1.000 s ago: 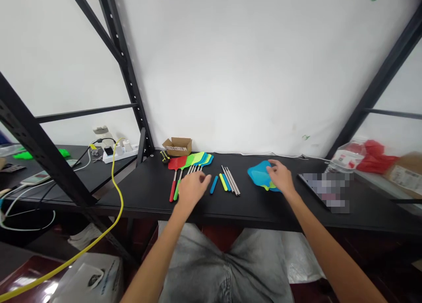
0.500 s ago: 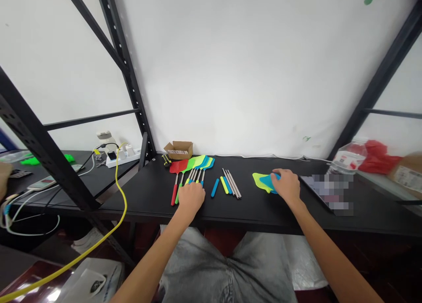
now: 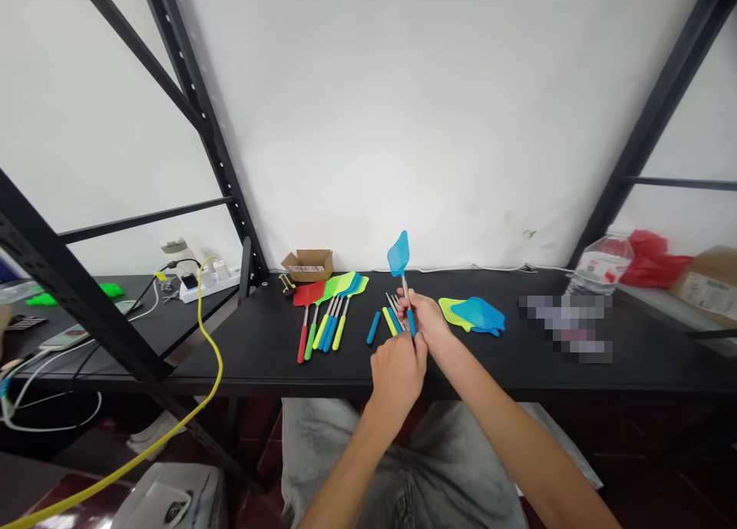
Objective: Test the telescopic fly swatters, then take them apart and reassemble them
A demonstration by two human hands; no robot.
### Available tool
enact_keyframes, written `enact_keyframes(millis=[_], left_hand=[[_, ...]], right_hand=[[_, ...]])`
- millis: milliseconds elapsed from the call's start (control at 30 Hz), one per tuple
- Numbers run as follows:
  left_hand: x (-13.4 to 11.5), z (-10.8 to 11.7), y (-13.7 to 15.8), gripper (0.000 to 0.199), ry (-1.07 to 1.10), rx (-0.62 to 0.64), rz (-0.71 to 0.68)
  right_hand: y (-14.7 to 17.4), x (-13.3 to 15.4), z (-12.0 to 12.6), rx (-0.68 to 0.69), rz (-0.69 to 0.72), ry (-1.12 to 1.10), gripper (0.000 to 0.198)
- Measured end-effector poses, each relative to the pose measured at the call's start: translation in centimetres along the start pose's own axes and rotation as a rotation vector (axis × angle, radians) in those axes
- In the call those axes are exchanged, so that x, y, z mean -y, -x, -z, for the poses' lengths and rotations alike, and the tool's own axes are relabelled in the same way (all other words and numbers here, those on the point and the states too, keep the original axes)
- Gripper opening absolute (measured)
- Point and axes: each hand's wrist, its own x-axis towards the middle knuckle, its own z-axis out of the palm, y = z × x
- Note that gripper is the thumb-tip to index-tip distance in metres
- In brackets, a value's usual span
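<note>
Both hands are closed around one blue fly swatter [image 3: 398, 254], raised above the table with its head up. My left hand [image 3: 397, 371] grips the lower end of its blue handle. Higher up, my right hand [image 3: 429, 318] has its fingers around the metal shaft and upper handle. Beneath them lie a loose blue handle [image 3: 373, 328], a yellow handle [image 3: 390, 322] and metal rods [image 3: 393, 302], partly hidden by the hands. To the right, blue swatter heads [image 3: 480, 315] overlap a yellow-green swatter head [image 3: 450, 312]. Left of the handles, several whole fly swatters [image 3: 302, 345] lie side by side.
A small open cardboard box [image 3: 311, 265] stands at the back left beside a yellow-black object [image 3: 286, 285]. At the right are a blurred flat object [image 3: 567, 325], a clear plastic bottle [image 3: 602, 260] and a red bag [image 3: 656, 259]. A yellow cable [image 3: 219, 360] hangs at left.
My left hand has moved right from the row of swatters, bringing a blue swatter up. My right hand has left the loose swatter heads and now grips that swatter too.
</note>
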Motion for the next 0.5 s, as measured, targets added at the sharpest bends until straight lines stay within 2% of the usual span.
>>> enact_keyframes(millis=[67, 133, 200, 267, 333, 400, 500], left_hand=[[-0.1, -0.5, 0.3, 0.049, 0.138, 0.006, -0.013], [0.0, -0.9, 1.3, 0.055, 0.328, 0.046, -0.057], [0.3, -1.2, 2.8, 0.062, 0.53, 0.156, -0.123], [1.1, -1.2, 3.8, 0.067, 0.621, 0.258, -0.174], [2.4, -0.8, 3.5, 0.065, 0.495, 0.194, -0.096], [4.1, 0.2, 2.0, 0.059, 0.225, 0.07, 0.06], [6.4, 1.6, -1.4, 0.053, -0.1, -0.035, 0.196]], right_hand=[[-0.4, 0.9, 0.2, 0.032, -0.087, -0.147, 0.009], [-0.9, 2.5, 0.6, 0.032, -0.141, -0.265, 0.015], [-1.5, 4.7, 1.3, -0.034, -0.075, -0.362, 0.026], [-1.8, 7.0, 2.3, -0.07, 0.074, -0.401, 0.028], [-1.7, 8.6, 3.2, -0.016, 0.113, -0.292, 0.019], [-1.0, 9.2, 3.9, 0.054, 0.074, -0.128, 0.008], [0.0, 8.4, 4.1, 0.11, 0.042, 0.067, 0.014]])
